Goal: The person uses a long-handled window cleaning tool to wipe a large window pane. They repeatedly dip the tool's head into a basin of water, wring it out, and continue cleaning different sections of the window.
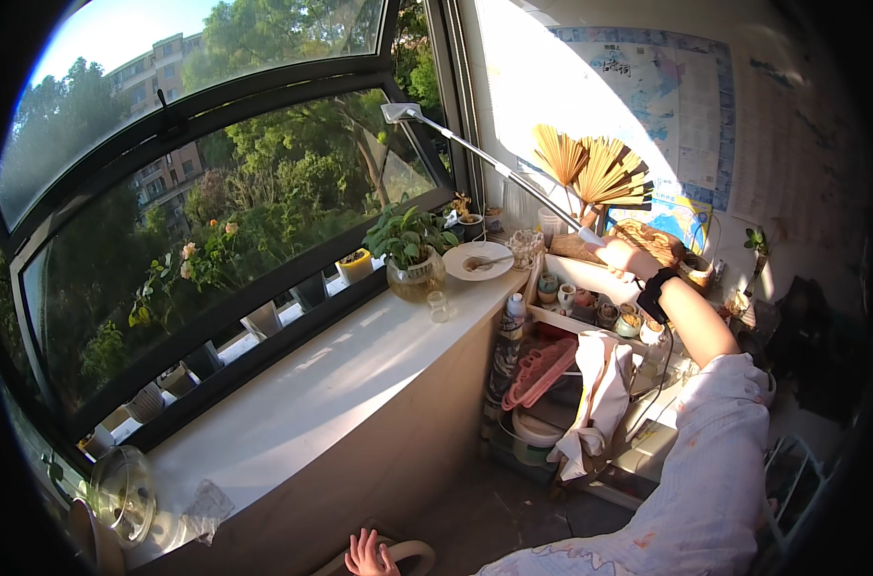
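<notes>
My right hand [621, 257] is closed around the handle of a long telescopic window squeegee [505, 171], with a dark band on the wrist. The pole slants up to the left, and its pale head [400, 111] is by the right end of the dark window frame [321, 70]. Whether the head touches the glass I cannot tell. Low in the picture, my left hand [369, 554] has its fingers apart and holds nothing, close to a curved beige tube-like thing [415, 553].
On the white windowsill [321, 367] stand a potted plant in a glass bowl [416, 277], a small glass jar [438, 307], a white plate [479, 250] and, far left, a clear round container [123, 497]. Small pots [628, 324], pink hangers [541, 371] and a hanging cloth [598, 389] are at the right.
</notes>
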A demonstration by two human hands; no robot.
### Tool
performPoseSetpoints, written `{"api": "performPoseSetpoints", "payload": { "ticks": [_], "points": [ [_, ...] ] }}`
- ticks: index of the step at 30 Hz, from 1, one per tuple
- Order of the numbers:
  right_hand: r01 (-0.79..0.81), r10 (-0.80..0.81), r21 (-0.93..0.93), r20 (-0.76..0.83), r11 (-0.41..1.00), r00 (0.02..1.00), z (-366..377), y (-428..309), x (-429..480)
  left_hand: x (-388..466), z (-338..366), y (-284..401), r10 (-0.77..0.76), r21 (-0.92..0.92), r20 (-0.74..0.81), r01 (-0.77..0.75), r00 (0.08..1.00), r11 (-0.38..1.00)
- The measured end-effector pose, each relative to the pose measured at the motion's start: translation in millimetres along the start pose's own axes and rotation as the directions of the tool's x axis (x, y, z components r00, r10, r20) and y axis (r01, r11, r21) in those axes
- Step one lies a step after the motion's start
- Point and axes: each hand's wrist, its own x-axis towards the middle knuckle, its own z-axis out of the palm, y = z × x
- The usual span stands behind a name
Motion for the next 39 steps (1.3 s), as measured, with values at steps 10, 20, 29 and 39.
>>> {"api": "performPoseSetpoints", "payload": {
  "ticks": [10, 20, 29, 39],
  "points": [
    [0.110, -0.113, -0.056, -0.045, 0.992, 0.993, -1, 56, -29, -4, 5, -1, -0.032, 0.015, -0.005, 0.033, 0.999, 0.999],
    [0.087, -0.088, -0.014, -0.136, 0.996, 0.987, -52, -120, 66, -6, -6, 11, -0.128, 0.006, 0.002, 0.128, 0.992, 0.992],
    [0.263, -0.290, -0.158, -0.184, 0.952, 0.939, -50, -152, 100, -10, -26, 11, -0.205, -0.009, 0.041, 0.205, 0.978, 0.979],
    [0.064, -0.115, -0.312, -0.148, 0.948, 0.982, -10, -77, 10, 2, 0, -18, -0.073, 0.041, -0.011, 0.073, 0.997, 0.996]
  ]
}}
